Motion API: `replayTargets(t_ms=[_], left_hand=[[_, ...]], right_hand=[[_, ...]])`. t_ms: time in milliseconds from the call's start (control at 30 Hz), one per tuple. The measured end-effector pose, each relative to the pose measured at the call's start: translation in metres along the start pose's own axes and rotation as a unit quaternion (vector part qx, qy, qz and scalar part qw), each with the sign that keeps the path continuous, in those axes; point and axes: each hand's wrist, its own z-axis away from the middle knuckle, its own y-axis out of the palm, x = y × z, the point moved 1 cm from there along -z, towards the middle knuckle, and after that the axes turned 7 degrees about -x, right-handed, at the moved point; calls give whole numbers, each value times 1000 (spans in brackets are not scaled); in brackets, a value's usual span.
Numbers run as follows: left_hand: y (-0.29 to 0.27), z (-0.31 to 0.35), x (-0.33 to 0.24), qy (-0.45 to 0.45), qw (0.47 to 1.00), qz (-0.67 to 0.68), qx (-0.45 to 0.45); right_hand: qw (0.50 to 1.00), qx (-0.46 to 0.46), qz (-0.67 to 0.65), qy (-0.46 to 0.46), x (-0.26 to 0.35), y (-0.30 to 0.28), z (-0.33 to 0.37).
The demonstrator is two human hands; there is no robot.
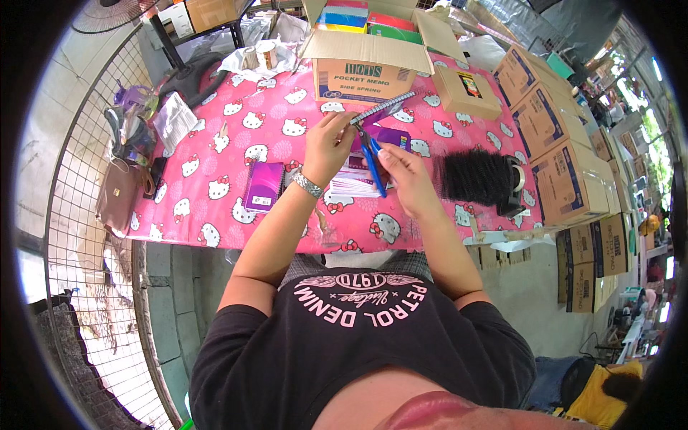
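My left hand (328, 143), wearing a patterned bracelet, has its fingers closed on the end of a spiral notebook (385, 109) raised above the table. In my right hand (405, 172) is a pair of pliers (374, 169) with blue handles. The pliers' jaws meet the near end of the notebook's dark spiral, right beside my left fingertips. Beneath my hands lies a white-edged stack of notebooks (352, 183), with purple covers (392, 137) just behind it. A purple spiral notebook (265, 185) rests to the left of my left forearm.
An open carton (365, 77) of colourful notebooks stands at the back. Right of my hands are a bundle of black spiral coils (471, 178) and a tape dispenser (513, 188). Stacked cartons (566, 161) line the right side. A brown bag (117, 193) sits at the table's left edge.
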Motion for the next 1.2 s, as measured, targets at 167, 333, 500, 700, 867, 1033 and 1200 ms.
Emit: replayTargets(t_ms=[167, 333, 500, 700, 867, 1033, 1200], left_hand=[[-23, 12, 9, 1, 994, 31, -107], [-90, 89, 95, -326, 886, 177, -279], [-140, 169, 149, -321, 882, -300, -172], [-132, 157, 136, -217, 855, -450, -137], [-64, 58, 56, 59, 964, -252, -67], [15, 22, -22, 237, 944, -167, 157], [27, 11, -18, 277, 892, -202, 296]], right_hand=[[974, -96, 75, -191, -12, 4, 14], [927, -241, 263, -115, -121, -60, 48], [861, -146, 480, -87, -219, -44, 71], [758, -269, 590, -71, -210, -109, -17], [711, -184, 675, 79, -230, -151, -61], [752, -251, 603, 87, -221, -160, -64], [855, -310, 409, 78, -174, -180, -52]])
